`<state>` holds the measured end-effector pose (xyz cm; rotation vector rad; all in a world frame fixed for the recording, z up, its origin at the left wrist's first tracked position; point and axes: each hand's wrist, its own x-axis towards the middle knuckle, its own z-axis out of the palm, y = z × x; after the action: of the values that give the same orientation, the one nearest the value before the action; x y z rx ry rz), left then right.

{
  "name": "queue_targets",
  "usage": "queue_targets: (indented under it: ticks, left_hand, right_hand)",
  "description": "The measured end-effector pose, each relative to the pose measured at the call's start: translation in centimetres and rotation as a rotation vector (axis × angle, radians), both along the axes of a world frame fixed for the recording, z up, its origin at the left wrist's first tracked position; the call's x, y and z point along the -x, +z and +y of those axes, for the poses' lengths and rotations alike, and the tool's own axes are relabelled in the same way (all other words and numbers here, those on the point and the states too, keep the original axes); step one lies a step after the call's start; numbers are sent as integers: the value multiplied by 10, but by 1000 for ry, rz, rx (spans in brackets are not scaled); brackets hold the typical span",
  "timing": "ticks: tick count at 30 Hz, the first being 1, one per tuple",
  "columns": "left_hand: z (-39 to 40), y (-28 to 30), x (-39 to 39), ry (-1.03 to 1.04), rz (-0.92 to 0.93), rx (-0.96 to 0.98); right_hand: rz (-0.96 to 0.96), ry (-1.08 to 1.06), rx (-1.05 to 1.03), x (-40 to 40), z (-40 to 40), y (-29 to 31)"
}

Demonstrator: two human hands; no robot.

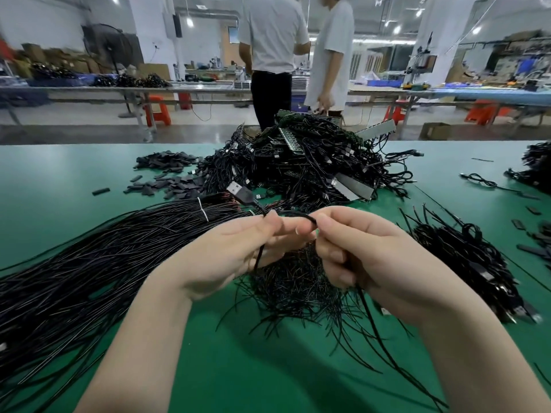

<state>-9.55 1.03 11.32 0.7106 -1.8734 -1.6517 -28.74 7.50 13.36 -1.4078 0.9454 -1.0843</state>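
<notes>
Two hands met close to the camera, just above the green table (268,371) I was watching. The left hand (238,248) pinched a thin black cable (298,213) between thumb and fingertips. The right hand (372,257), fingers curled, pinched the same cable just beside it, so a short arc bridged them. Its USB plug (237,190) stuck up just past the left hand. Beneath lay a loose heap of cut wires (298,290), and to the left a tied bundle of long black cables (89,263). Farther back I saw scattered black sleeves (167,177), a pile of cables and circuit boards (313,162), then two people (272,40) standing.
</notes>
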Motion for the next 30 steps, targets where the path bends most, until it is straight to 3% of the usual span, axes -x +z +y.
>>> queue_targets:
  ticks: [5, 8, 13, 15, 20, 22, 27, 29, 30]
  left_hand:
    - [1, 0, 7, 19, -137, 32]
    - [2, 2, 8, -23, -125, 12]
    - [2, 3, 10, 25, 157, -145]
    - [3, 4, 16, 66, 180, -127]
    - [10, 6, 26, 45, 287, -148]
    - [11, 11, 22, 27, 377, -186]
    - [13, 21, 7, -105, 521, -284]
    - [14, 23, 1, -155, 367, -197]
    - [14, 21, 0, -174, 201, -116]
  right_hand:
    - [-45, -42, 25, 0, -3, -3]
    - [-53, -78, 46, -1, -5, -4]
    - [-98, -8, 103, 0, -4, -4]
    - [-50, 99, 107, -4, -5, -9]
    - [-8, 336, -59, -13, -14, -28]
    - [91, 357, -107, -8, -19, -35]
    - [484, 210, -166, 9, -31, -54]
    - [567, 26, -131, 19, -34, -53]
    - [520, -71, -130, 24, -35, -50]
